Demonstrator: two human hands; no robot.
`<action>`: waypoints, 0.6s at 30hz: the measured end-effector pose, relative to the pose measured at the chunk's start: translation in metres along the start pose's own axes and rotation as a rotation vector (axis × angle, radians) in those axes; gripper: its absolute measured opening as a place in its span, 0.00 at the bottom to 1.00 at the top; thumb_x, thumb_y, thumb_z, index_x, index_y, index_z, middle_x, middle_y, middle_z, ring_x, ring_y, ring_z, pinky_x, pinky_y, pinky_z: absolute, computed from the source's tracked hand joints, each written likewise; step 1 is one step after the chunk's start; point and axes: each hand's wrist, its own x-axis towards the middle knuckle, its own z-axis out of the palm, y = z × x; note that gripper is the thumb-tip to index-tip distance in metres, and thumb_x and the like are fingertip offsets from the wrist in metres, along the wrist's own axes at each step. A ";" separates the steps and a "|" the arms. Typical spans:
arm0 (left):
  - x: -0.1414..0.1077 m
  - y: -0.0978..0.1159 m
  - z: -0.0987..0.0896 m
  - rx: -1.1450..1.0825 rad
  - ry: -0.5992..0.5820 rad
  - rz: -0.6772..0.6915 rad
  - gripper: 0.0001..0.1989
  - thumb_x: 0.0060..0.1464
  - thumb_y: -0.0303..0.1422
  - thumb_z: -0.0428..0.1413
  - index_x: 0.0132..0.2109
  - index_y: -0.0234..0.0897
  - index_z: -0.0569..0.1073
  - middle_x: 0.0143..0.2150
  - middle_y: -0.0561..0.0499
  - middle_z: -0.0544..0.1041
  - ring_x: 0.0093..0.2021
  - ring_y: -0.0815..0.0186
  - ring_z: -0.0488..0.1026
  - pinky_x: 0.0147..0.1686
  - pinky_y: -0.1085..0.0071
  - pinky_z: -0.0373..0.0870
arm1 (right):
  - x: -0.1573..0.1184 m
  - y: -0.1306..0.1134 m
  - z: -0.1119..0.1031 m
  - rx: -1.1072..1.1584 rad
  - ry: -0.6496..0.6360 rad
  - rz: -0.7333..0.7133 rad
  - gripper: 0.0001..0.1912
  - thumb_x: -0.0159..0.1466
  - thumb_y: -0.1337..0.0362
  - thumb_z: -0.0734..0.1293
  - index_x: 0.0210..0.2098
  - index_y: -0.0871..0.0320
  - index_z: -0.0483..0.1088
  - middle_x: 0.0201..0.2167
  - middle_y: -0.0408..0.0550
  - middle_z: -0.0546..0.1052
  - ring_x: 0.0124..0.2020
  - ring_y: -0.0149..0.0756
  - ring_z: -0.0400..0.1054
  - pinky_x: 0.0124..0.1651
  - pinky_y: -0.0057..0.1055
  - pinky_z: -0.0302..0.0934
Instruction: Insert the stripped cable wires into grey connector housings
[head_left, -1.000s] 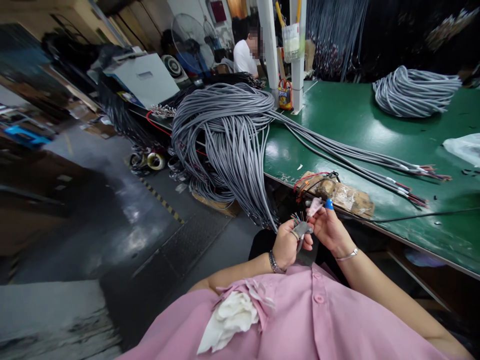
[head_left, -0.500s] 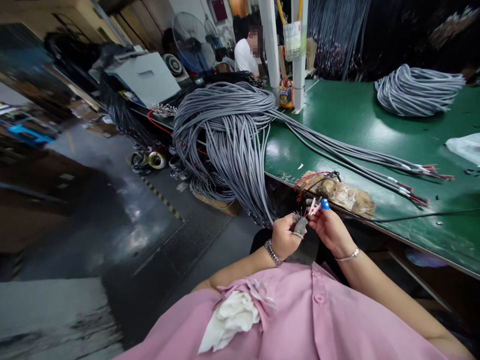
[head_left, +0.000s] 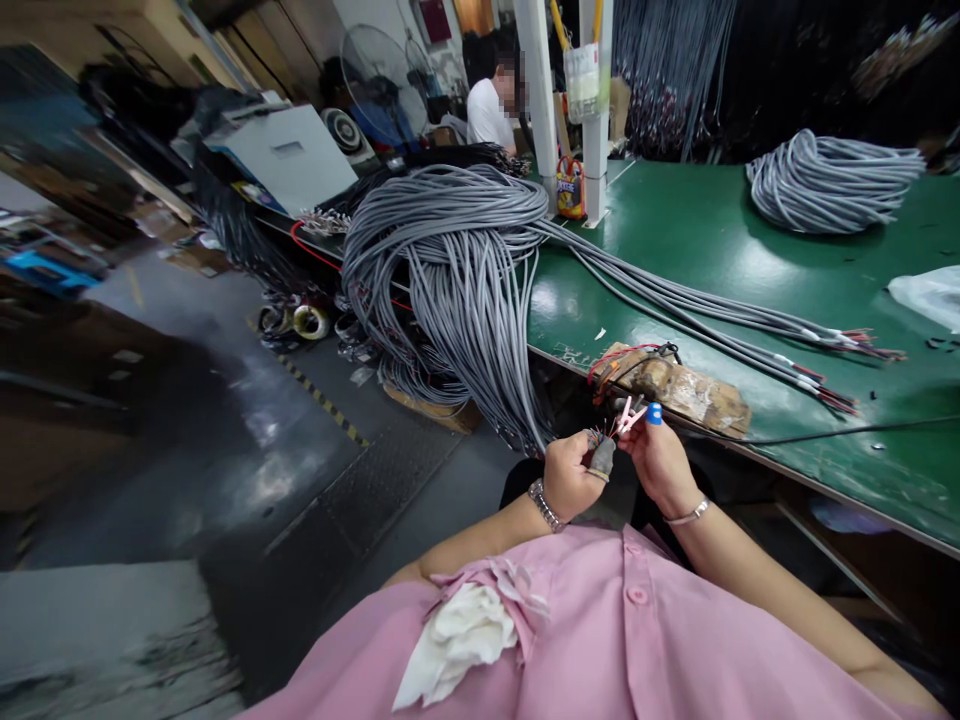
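My left hand [head_left: 574, 473] is closed around the thin coloured wires [head_left: 598, 437] of a cable, with a grey cover on its thumb. Close to its right, my right hand [head_left: 658, 458] pinches a small pink clip [head_left: 630, 415] whose tip is at the wire ends. Blue tape wraps one fingertip of that hand. Just beyond the hands, a worn wooden block [head_left: 679, 388] with red and black leads lies along the table edge. Grey cables [head_left: 480, 290] hang in a thick bundle over the edge to the left.
The green table [head_left: 694, 240] carries grey cables with stripped ends, a coiled grey bundle [head_left: 836, 185] and a plastic bag [head_left: 930, 297]. White posts [head_left: 596, 150] rise at its far side. A person in white [head_left: 489, 112] sits behind, near a fan.
The right hand and the pink clip have shifted very slightly. The left hand stays nearly in place, still holding the wires. The view has moved a little.
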 end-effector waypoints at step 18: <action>-0.010 -0.010 0.002 0.036 -0.022 0.015 0.10 0.53 0.37 0.55 0.29 0.37 0.73 0.25 0.48 0.74 0.26 0.66 0.69 0.31 0.72 0.64 | 0.002 0.000 -0.005 0.198 -0.080 0.233 0.25 0.59 0.38 0.60 0.37 0.53 0.72 0.35 0.46 0.76 0.32 0.33 0.69 0.35 0.31 0.65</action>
